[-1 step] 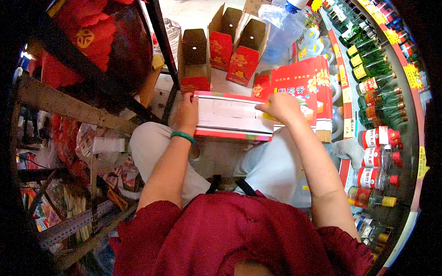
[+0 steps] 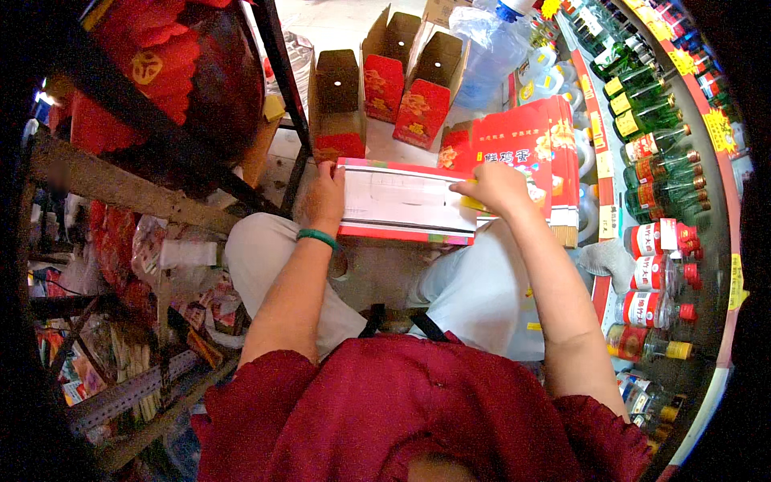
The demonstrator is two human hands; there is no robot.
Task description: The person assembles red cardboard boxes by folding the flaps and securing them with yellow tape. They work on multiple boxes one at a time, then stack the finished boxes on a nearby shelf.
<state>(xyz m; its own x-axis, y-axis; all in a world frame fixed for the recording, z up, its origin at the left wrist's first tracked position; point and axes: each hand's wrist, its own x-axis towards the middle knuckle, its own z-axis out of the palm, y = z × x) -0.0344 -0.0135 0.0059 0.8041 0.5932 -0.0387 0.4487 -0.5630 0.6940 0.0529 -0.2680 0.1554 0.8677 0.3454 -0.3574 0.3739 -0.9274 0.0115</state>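
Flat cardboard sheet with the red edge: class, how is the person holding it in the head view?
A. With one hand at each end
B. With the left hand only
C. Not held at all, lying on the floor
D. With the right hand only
A: the left hand grips the left end of the flat cardboard sheet, while the right hand holds its right end, keeping it across the lap.

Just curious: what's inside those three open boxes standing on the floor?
The three open boxes show only bare brown cardboard inside; their bottoms are too dark to see. Neither left hand nor right hand touches them.
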